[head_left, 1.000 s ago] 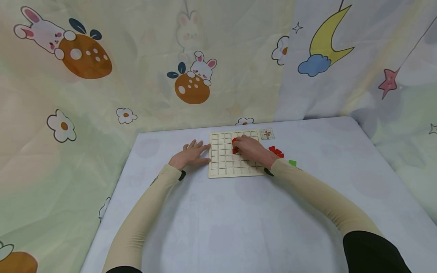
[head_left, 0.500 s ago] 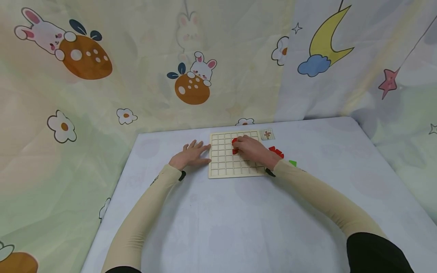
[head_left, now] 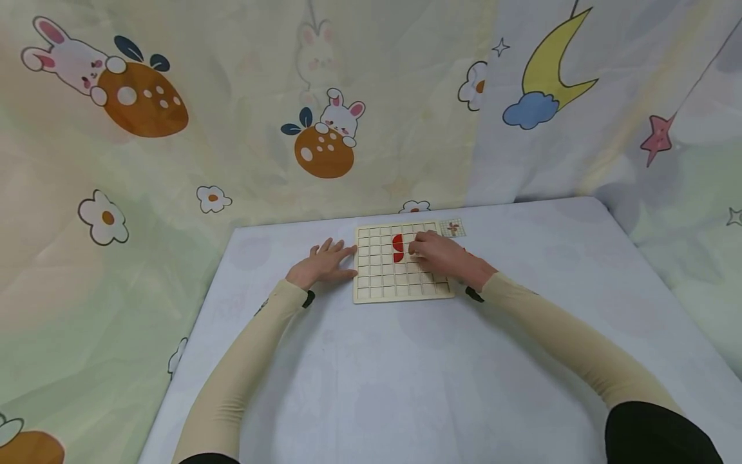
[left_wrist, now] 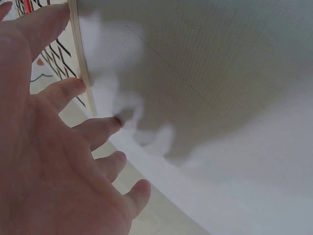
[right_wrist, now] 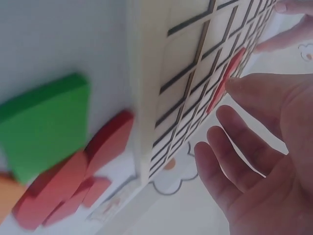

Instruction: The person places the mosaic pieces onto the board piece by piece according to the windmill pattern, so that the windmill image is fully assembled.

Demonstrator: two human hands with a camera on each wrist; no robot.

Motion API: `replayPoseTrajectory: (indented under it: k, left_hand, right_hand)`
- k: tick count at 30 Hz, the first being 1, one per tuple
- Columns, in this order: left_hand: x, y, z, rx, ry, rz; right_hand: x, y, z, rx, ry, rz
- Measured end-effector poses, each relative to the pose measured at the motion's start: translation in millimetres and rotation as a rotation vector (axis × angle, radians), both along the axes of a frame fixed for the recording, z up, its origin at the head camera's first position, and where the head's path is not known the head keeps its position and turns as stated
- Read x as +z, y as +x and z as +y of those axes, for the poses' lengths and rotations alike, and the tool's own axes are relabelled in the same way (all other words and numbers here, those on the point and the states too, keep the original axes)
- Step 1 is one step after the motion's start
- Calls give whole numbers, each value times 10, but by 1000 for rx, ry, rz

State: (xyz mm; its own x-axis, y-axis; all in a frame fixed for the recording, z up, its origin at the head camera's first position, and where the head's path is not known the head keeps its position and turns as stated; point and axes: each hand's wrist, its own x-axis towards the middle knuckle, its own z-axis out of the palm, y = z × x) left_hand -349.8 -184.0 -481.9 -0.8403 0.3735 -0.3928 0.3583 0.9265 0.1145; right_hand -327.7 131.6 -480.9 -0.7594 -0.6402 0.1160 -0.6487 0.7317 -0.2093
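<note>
A pale wooden grid board [head_left: 377, 281] lies on the white table. My left hand [head_left: 324, 263] has its fingers spread, with thumb and index fingertips at the board's left edge; the left wrist view shows those fingertips at the rim [left_wrist: 80, 58]. Two red pieces with rounded sides, an upper one [head_left: 397, 242] and a lower one [head_left: 398, 257], sit one below the other in the grid. Just to their right, my right hand [head_left: 443, 253] hovers over the board. In the right wrist view its thumb and loosely bent fingers [right_wrist: 230, 161] are apart, with nothing between them.
Beside the board's right edge lie a green block [right_wrist: 46, 120], several red pieces [right_wrist: 58, 178] and an orange piece [right_wrist: 7, 198], mostly hidden by my right arm in the head view. A small pattern card [head_left: 453, 227] lies at the board's upper right corner. A printed cloth [head_left: 243, 129] hangs behind.
My right hand has drawn off the red pieces and moved right, uncovering both on the board. The right forearm now covers the green block. My left hand stays put.
</note>
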Motion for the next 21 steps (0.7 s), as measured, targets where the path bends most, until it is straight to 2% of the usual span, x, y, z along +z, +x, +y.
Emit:
replayPoseTrajectory:
  k: [6,13,21]
  left_hand:
    - [46,39,2,0,9,-7]
    - [54,23,0,2,27,-16]
    - [32,23,-9,-5,26,-11]
  right_hand:
    - [75,20,199,-58,-10,-85]
    - [106,-2,435,-136,-21,-146]
    - [112,44,626,-148,1,-141]
